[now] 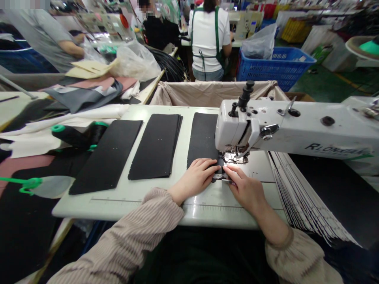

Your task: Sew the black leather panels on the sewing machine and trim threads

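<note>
A white sewing machine (233, 130) stands on the pale table, its presser foot and needle area (235, 157) just beyond my hands. Under its head lies a black panel (203, 136), partly hidden by the machine. My left hand (199, 175) rests flat on the near end of this panel, fingers stretched toward the needle. Close to the needle plate, my right hand (245, 189) has its fingers together and its thumb tucked below; what it pinches, if anything, is hidden. A small metal piece (220, 177) shows between the two hands.
Left on the table lie a stack of black panels (155, 146) and another black panel (109, 157). Black thread spools (71, 136) lie beyond them. A thick stack of panels (314, 197) flanks the right side. A cloth-lined bin (189, 94) and a seated co-worker (209, 39) are behind.
</note>
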`<action>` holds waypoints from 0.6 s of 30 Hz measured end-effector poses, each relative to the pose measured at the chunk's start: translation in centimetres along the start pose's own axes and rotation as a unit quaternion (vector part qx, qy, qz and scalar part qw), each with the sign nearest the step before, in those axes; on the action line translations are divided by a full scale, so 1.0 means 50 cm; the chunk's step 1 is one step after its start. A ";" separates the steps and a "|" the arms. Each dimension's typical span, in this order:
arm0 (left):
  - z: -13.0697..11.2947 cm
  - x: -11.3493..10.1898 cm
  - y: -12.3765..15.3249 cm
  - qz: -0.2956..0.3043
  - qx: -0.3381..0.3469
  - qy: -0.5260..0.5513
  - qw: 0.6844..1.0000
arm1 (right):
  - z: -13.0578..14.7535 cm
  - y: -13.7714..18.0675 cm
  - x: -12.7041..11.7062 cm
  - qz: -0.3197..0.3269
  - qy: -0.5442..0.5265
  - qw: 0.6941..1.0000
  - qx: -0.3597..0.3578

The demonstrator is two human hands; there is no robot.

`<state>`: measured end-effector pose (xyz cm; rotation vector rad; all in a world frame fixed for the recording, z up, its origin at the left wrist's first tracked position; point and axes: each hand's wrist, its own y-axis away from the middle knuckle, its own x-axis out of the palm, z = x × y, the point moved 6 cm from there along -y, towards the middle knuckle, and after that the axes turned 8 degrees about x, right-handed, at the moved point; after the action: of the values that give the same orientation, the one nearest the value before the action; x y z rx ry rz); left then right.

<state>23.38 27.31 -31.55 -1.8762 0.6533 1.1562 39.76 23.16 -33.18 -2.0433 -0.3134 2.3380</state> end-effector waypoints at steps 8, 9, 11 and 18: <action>0.008 0.004 -0.002 -0.016 -0.021 -0.003 1.000 | -0.003 0.001 0.000 -0.010 -0.014 1.000 -0.001; 0.010 0.006 -0.002 -0.015 -0.024 -0.005 1.000 | -0.003 0.001 -0.001 -0.012 -0.017 1.000 -0.002; 0.015 0.011 -0.004 -0.013 -0.030 -0.010 0.999 | -0.003 0.001 -0.001 -0.015 -0.021 1.000 -0.002; 0.029 0.024 -0.013 -0.004 -0.043 -0.021 0.999 | -0.002 0.000 -0.004 -0.016 -0.019 1.000 -0.001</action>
<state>23.72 28.89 -32.76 -1.9206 0.5796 1.2316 39.87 23.14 -32.99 -1.9827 -0.3480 2.3604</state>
